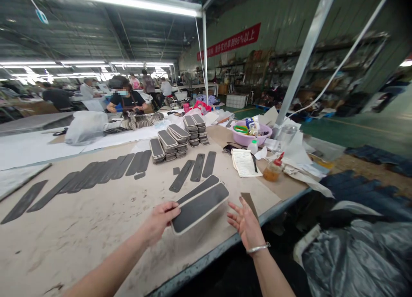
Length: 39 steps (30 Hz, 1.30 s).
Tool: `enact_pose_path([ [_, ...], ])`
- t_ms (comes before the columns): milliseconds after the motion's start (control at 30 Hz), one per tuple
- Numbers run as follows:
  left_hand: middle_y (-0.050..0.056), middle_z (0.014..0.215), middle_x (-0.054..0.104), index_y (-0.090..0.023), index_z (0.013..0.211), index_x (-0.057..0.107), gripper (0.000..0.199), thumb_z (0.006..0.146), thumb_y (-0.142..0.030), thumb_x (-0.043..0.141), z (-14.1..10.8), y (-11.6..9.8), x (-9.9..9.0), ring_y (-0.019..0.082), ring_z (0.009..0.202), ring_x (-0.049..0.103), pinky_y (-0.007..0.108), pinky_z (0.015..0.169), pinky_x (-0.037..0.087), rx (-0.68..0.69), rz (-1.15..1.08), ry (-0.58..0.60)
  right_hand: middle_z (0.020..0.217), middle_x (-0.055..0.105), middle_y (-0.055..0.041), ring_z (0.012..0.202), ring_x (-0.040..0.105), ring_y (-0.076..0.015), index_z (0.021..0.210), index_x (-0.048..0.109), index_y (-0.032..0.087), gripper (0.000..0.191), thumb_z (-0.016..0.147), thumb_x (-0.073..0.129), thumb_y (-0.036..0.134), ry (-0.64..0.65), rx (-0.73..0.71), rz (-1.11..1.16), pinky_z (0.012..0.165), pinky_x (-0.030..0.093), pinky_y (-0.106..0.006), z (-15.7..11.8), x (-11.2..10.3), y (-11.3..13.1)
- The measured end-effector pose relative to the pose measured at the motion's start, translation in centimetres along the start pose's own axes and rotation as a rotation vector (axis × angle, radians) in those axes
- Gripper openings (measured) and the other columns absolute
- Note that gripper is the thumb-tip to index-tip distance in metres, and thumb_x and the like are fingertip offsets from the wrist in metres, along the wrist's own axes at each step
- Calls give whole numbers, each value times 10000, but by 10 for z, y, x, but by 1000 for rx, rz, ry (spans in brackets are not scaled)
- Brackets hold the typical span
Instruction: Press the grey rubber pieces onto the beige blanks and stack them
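1. On the head view, the only one I have, my left hand (160, 219) has its grip closed, thumb on top, around the near left end of a pale-edged grey panel (202, 207).
2. That panel is tilted above the desk (106, 241), its far end rising to the right.
3. A plain grey strip (201, 189) shows just behind it, partly covered; I cannot tell whether my left grip has that too.
4. My right hand (247, 224) has its grip wide open, fingers spread, holding nothing, near the panel's right end but apart from it. A bracelet (257, 248) circles that wrist, and a brown strip (250, 204) lies behind the hand.
5. Beyond the panel I see three loose grey strips (197, 167) side by side, then stacked panels (168, 139) with pale edges.
6. To the left runs a slanted row of dark strips (96, 174), many overlapping.
7. To the right I have an open notebook (243, 163) with a pen (254, 163) on it, a red-tipped bottle (272, 172) of amber liquid and a filled lilac basin (240, 139).
8. Across the desk, a co-worker (130, 101) sits behind a heap of pieces (141, 121).
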<state>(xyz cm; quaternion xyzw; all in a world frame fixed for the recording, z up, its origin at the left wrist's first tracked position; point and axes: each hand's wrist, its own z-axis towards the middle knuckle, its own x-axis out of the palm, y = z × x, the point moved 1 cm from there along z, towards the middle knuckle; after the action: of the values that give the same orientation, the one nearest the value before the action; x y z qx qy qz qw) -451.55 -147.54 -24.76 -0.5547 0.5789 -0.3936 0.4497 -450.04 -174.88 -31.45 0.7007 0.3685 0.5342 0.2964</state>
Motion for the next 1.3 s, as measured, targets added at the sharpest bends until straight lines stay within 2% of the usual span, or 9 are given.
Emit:
enact_pose_path([
  [167, -14, 611, 579, -157, 737, 578, 429, 549, -518, 714, 54, -12, -9, 114, 541, 520, 217, 522, 393, -48, 124, -73, 1064, 617, -84, 728, 633, -149, 1334, 372, 217, 778, 690, 646, 556, -34, -31, -162, 647, 537, -288, 2, -4, -12],
  [333, 0, 539, 578, -150, 686, 632, 372, 557, -492, 705, 70, 7, -18, 143, 499, 525, 229, 476, 373, -73, 267, -87, 935, 629, -83, 722, 634, -176, 1137, 558, 127, 609, 690, 640, 531, -31, -109, -455, 643, 545, -318, 2, -12, -22],
  [400, 23, 610, 621, -167, 707, 670, 332, 633, -490, 652, 69, 11, -25, 172, 572, 570, 243, 517, 402, 48, 517, -127, 949, 636, -94, 736, 634, -185, 1103, 579, 125, 558, 706, 616, 515, -19, -161, -559, 664, 544, -332, 3, -13, -14],
  [500, 57, 887, 668, -200, 864, 702, 367, 778, -500, 510, 61, 13, -32, 199, 773, 624, 267, 675, 471, 371, 960, -205, 979, 644, -102, 770, 632, -193, 1113, 582, 133, 520, 728, 580, 482, 9, -255, -759, 711, 534, -345, 9, -12, 10],
  [567, 70, 1014, 640, -202, 958, 687, 393, 827, -490, 454, 53, 14, -35, 199, 861, 624, 272, 750, 488, 527, 1086, -268, 983, 652, -97, 790, 633, -199, 1106, 593, 146, 499, 730, 562, 472, 7, -305, -880, 745, 524, -356, 19, -14, 27],
  [733, 67, 1039, 627, -202, 983, 676, 349, 870, -431, 438, 33, 29, -51, 179, 899, 624, 255, 812, 497, 680, 1086, -318, 929, 681, -86, 841, 643, -235, 1041, 628, 156, 498, 690, 537, 496, -60, -341, -1095, 849, 487, -405, 49, -33, 47],
  [1033, 66, 964, 659, -198, 940, 683, 301, 885, -336, 421, 14, 64, -99, 170, 904, 629, 257, 832, 510, 619, 1012, -348, 999, 689, -78, 902, 643, -266, 1011, 654, 209, 577, 642, 525, 633, -177, -303, -1136, 821, 512, -380, 62, -58, 21],
  [1200, 75, 967, 660, -188, 937, 682, 303, 894, -324, 415, 12, 75, -102, 168, 920, 626, 263, 849, 508, 602, 986, -347, 860, 712, -67, 730, 669, -251, 1027, 655, 222, 595, 618, 554, 640, -229, -222, -1081, 676, 541, -352, 66, -67, 19],
  [1300, 70, 959, 663, -190, 936, 679, 306, 901, -323, 406, 15, 77, -101, 164, 926, 620, 261, 854, 503, 616, 981, -315, 795, 712, -64, 699, 669, -252, 1000, 667, 213, 589, 601, 576, 637, -252, -201, -1071, 653, 542, -351, 67, -61, 22],
])
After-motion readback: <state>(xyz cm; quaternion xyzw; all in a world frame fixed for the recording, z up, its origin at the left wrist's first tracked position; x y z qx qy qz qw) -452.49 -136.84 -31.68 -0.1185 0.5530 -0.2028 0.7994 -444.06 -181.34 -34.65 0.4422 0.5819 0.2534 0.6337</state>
